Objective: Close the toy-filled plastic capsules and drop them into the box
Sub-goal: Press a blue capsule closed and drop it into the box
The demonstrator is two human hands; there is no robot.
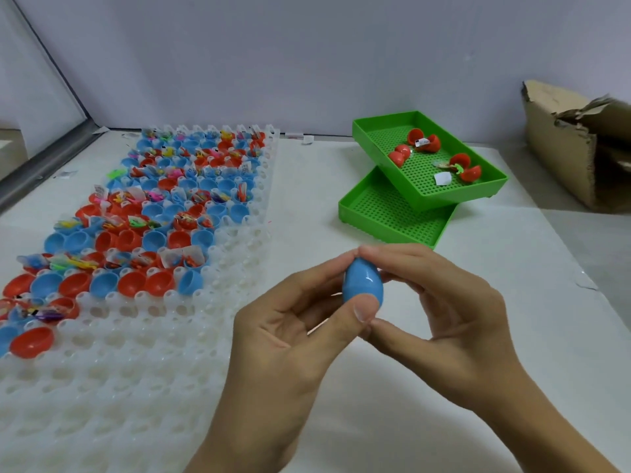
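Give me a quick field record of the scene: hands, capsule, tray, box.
held item: blue capsule, looks closed
left hand: pinches the capsule
right hand: pinches the capsule
white tray: open red and blue halves with toys at far left; near cells bare
green trays: two stacked; top holds open red capsules
cardboard box: far right, inside hidden

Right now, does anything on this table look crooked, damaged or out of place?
Yes. The upper green tray sits askew on the lower green tray, turned at an angle rather than nested. The cardboard box at the far right has a torn, ragged flap. Open red capsule halves lie loose in the upper tray.
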